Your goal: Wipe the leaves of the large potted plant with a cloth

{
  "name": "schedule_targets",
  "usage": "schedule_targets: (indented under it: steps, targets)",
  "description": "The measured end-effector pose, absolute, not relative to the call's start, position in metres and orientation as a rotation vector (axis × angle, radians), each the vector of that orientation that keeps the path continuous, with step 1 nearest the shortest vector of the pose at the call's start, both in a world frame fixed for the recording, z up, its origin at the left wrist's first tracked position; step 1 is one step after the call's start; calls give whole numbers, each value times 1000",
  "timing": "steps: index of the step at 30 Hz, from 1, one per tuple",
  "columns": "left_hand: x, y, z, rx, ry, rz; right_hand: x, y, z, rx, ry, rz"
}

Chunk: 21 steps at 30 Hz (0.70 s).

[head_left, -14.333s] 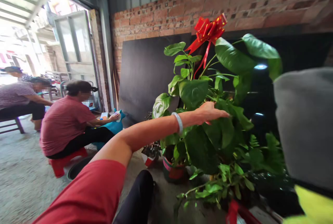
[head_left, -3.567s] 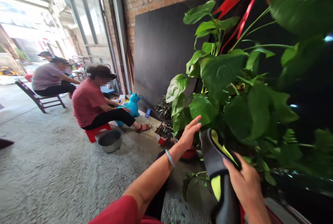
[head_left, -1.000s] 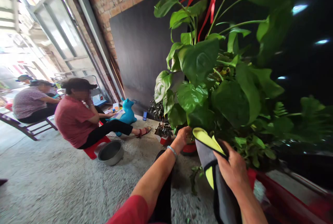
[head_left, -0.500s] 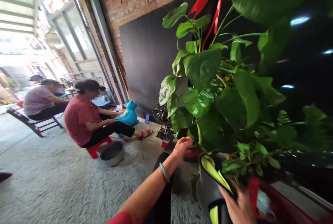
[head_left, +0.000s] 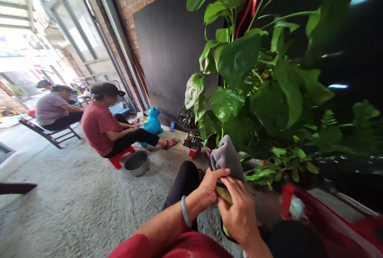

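A soft grey cloth piece (head_left: 227, 156) with a yellow-green side and dark edging stands up between my hands in front of my lap. Its exact kind I cannot make out. My left hand (head_left: 209, 186), with a pale bangle at the wrist, is closed around its left side, thumb across the front. From the right, my right hand (head_left: 239, 206) grips the same piece, fingers curled and touching the left fingers. Yellow-green material shows between the two hands and below the right one. Part of the cloth is hidden behind my fingers.
Large leafy potted plants (head_left: 239, 98) stand close ahead and to the right. A red bag (head_left: 311, 210) lies at my right. Further left, a person in a red shirt (head_left: 100, 128) sits beside a grey basin (head_left: 137, 163) and a blue toy animal (head_left: 153, 120).
My left hand has come back from beside the plant onto the cloth piece. My right hand has moved left and up with it, and its grey side now faces up.
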<state>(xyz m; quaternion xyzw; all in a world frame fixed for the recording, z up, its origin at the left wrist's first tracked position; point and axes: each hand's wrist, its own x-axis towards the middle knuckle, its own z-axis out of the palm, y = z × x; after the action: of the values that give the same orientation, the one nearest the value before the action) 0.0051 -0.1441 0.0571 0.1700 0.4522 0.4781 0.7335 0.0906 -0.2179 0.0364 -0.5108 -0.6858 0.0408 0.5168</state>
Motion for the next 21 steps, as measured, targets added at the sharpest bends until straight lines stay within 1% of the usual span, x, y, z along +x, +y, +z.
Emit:
schedule_targets:
  steps: [3, 5, 8, 13, 17, 21]
  targets:
    - [-5, -138, 44, 399, 1046, 1053, 124, -216, 22, -1246, -1346, 565]
    - [-12, -137, 39, 435, 1050, 1032, 156, -199, 7, -1319, -958, 755]
    - [-20, -140, 36, 535, 1038, 991, 195, -156, -16, -1298, -626, 908]
    - [-31, -153, 38, 775, 984, 831, 211, -87, -25, -1106, -740, 1086]
    - [-43, -151, 70, 998, 966, 750, 204, -56, -16, -949, -829, 1189]
    - [-38, -128, 140, 1345, 956, 794, 201, -38, -10, -871, -852, 1220]
